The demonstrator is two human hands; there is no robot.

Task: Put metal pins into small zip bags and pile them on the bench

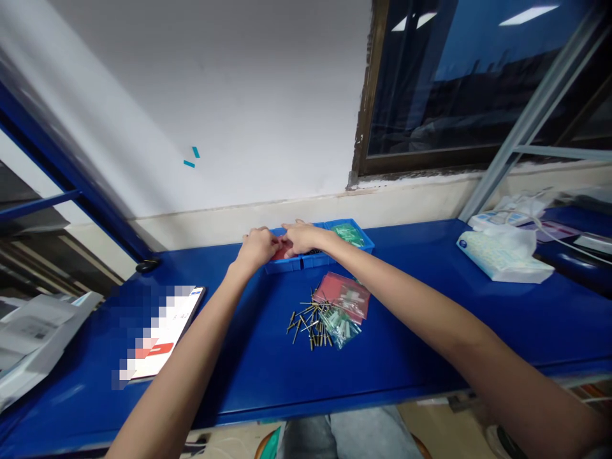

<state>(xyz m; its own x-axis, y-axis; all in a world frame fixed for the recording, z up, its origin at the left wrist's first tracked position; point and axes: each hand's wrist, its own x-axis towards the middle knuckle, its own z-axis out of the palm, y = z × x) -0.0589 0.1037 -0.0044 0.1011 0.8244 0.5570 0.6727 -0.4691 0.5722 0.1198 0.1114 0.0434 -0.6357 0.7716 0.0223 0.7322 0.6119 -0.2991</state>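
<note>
Holds left hand (259, 245) and right hand (305, 238) close together at the left blue bin (283, 266), over red contents (279, 255), probably for handling something small (cannot tell how far closed, or on what). Has metal pins (313, 325) lying nearer, likely for easy reach.

The blue desk (406, 350) before me is smooth and glossy, catching soft streaks of light. On its far side, the bins (283, 266) look like blue plastic with a slight sheen. Nearer me, the resealable bags (343, 290) are thin, shiny, crinkled clear plastic, and the slim pins (313, 325) look like metal, brassy and silvery. At right, the tissue pack (488, 255) has a smooth plastic-film skin. My grey trousers (373, 433) are matt cloth. The far wall (239, 115) is matt; the window glass (459, 108) is glossy and reflective.
</note>
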